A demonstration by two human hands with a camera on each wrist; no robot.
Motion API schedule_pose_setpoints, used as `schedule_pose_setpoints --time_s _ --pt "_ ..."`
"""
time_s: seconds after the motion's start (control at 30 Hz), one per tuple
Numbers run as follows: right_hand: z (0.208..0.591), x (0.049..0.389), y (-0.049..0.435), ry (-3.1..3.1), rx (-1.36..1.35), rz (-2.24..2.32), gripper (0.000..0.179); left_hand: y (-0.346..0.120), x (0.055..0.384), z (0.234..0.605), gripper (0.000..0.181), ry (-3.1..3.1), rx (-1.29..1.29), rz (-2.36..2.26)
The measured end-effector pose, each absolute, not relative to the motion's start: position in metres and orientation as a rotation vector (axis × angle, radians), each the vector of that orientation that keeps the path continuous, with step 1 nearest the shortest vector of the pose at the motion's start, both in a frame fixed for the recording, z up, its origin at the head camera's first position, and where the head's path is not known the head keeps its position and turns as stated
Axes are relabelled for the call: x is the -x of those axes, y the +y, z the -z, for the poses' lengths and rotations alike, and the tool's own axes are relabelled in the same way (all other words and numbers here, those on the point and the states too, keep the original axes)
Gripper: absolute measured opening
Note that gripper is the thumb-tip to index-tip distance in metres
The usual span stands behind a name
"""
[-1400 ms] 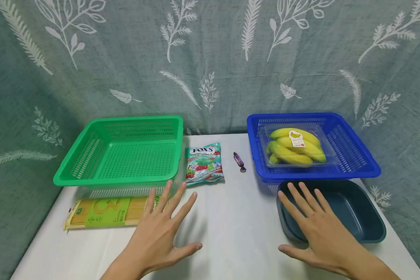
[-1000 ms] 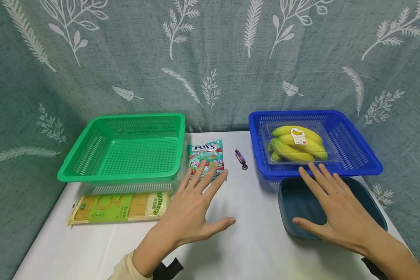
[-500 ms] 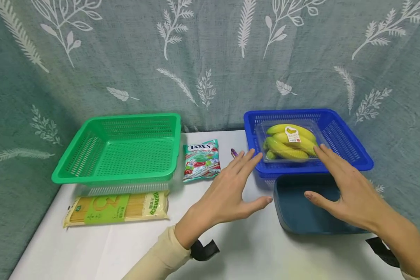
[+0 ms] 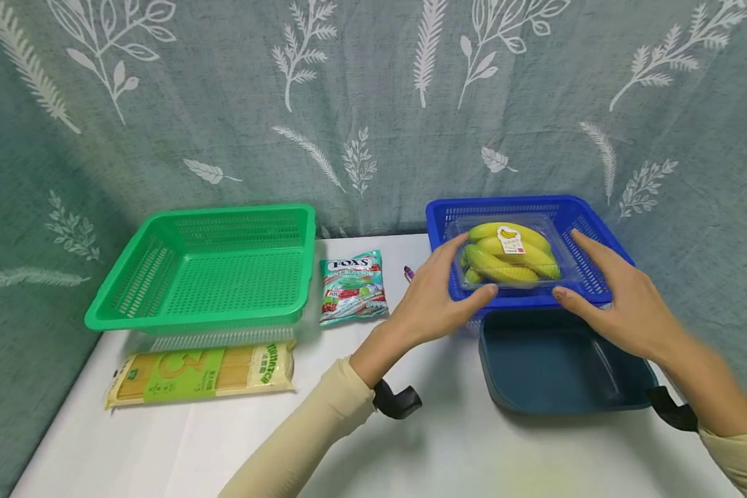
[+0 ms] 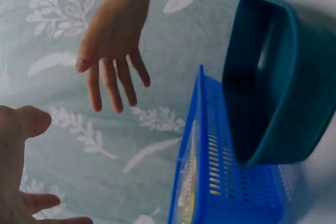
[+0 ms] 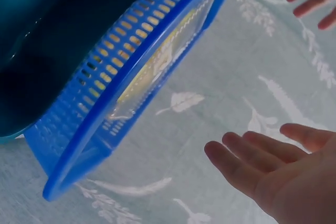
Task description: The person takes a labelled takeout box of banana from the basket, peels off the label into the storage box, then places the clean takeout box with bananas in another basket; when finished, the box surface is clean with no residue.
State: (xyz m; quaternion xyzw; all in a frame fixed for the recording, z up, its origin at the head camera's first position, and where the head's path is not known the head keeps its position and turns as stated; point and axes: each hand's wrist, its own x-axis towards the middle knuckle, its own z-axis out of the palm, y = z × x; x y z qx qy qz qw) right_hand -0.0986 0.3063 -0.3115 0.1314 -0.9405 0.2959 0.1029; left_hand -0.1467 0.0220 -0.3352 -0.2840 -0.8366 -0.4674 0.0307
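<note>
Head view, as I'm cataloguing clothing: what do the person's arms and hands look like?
The left sleeve and right sleeve are plain beige. Black straps show near both wrists. The left hand and right hand are bare, with no gloves or rings visible.

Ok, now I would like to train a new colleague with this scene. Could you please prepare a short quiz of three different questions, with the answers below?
1. Multiple choice: where does the box of bananas rest? A: in the dark tub. B: in the blue basket. C: beside the blue basket.
2. True or false: the pasta packet lies on the white table, in front of the green basket.
3. Open question: which grips the box of bananas, the left hand, the right hand, both or neither?

Key:
1. B.
2. True.
3. Neither; each wrist view shows a gap between its hand and the box.
</note>
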Motion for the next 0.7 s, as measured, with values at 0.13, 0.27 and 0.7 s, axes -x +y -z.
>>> schedule_pose_setpoints --time_s 0.13,0.27,0.7 --pt "0.307 0.11 0.315 -2.826 -0.3 -0.966 0.078 0.03 0.163 0.335 0.082 -2.604 0.803 1.504" --pt "0.303 0.122 0.322 -2.88 -0.24 -1.0 0.076 0.037 0.179 0.335 0.082 -2.637 0.717 1.553" --pt "0.314 0.174 0.335 -3.003 -0.073 -1.049 0.084 0.078 0.219 0.341 0.089 -2.82 0.462 1.616"
